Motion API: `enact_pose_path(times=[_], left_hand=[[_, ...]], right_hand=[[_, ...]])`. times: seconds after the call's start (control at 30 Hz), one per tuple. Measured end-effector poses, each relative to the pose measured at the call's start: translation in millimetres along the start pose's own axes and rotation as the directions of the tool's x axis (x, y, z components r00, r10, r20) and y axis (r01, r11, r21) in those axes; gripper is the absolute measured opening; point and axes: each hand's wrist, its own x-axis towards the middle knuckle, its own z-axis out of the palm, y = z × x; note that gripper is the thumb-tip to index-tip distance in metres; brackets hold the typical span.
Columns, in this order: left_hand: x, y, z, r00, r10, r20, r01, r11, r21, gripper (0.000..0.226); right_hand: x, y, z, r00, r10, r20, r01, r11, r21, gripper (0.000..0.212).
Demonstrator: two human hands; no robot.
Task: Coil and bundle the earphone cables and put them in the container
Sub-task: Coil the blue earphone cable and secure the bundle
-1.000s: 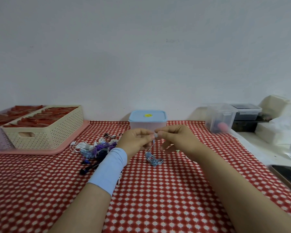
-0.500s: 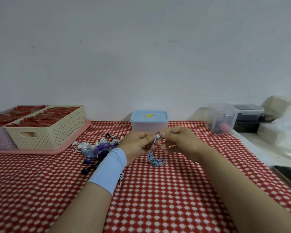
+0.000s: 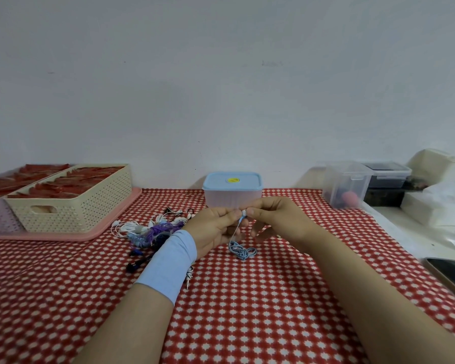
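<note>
Together, left hand [image 3: 213, 228] and right hand [image 3: 279, 219] pinch an earbud [image 3: 244, 213]; its blue earphone cable [image 3: 242, 250] lies tangled on the surface [image 3: 247, 298].

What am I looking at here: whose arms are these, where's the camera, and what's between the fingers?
No machine here: these are a person's bare arms, filmed by one wide-angle camera worn on the head, looking forward and down. The left hand, above a blue wristband, and the right hand both pinch the earbud end of a blue earphone cable; the rest hangs into a loose tangle on the red checked tablecloth. A pile of other earphones lies left of the hands. Behind them stands the container, its blue lid on. A cream basket sits far left, a phone at the right edge.
</note>
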Motion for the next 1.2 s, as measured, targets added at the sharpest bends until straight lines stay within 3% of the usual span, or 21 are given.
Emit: enact_pose_path(times=[0.13,0.27,0.4,0.53,0.63,0.73,0.83,0.93,1.07,1.2], left_hand=[[1.1,-1.0,-0.7,0.999,0.019,-0.038,-0.018,0.999,0.026,0.023],[1.6,-0.8,0.1,0.989,0.097,-0.115,-0.074,0.980,0.185,0.012],[-1.3,3.2,1.5,0.963,0.215,-0.160,-0.156,0.936,0.316,0.013],[-1.9,5.9,-0.2,0.923,0.343,-0.173,-0.191,0.800,0.568,0.014],[-0.5,4.7,-3.5,0.915,0.372,-0.157,-0.184,0.730,0.659,0.010],[3.5,3.0,-3.0,0.934,0.325,-0.149,-0.114,0.666,0.737,0.010],[13.7,10.8,-1.2,0.981,0.175,-0.089,-0.009,0.490,0.872,0.018],[27.5,34.7,-3.8,0.977,0.200,-0.073,-0.028,0.461,0.887,0.023],[56.3,63.9,-26.1,0.908,0.352,-0.229,0.024,0.501,0.865,0.025],[82.2,63.5,-47.0,0.906,0.225,-0.358,0.217,0.480,0.850,0.046]], right_hand=[[0.4,1.5,0.4,0.997,-0.045,-0.068,0.042,0.997,-0.058,0.014],[2.7,4.6,2.6,0.989,-0.094,-0.111,0.078,0.986,-0.146,0.013],[2.5,4.5,4.1,0.986,-0.084,-0.145,0.072,0.993,-0.090,0.012],[4.3,4.4,5.5,0.987,-0.077,-0.142,0.065,0.994,-0.088,0.009],[5.2,4.5,5.5,0.991,-0.051,-0.127,0.034,0.991,-0.133,0.009],[9.6,5.0,3.4,0.987,-0.021,-0.157,-0.019,0.968,-0.249,0.010],[24.3,5.2,-3.2,0.970,-0.056,-0.238,-0.038,0.928,-0.371,0.010],[42.4,-3.2,-13.3,0.962,-0.098,-0.254,-0.055,0.844,-0.534,0.011],[69.3,-13.7,-23.7,0.957,-0.148,-0.251,-0.118,0.591,-0.798,0.022],[96.2,-10.9,-22.8,0.979,-0.018,-0.202,-0.180,0.378,-0.908,0.058]])
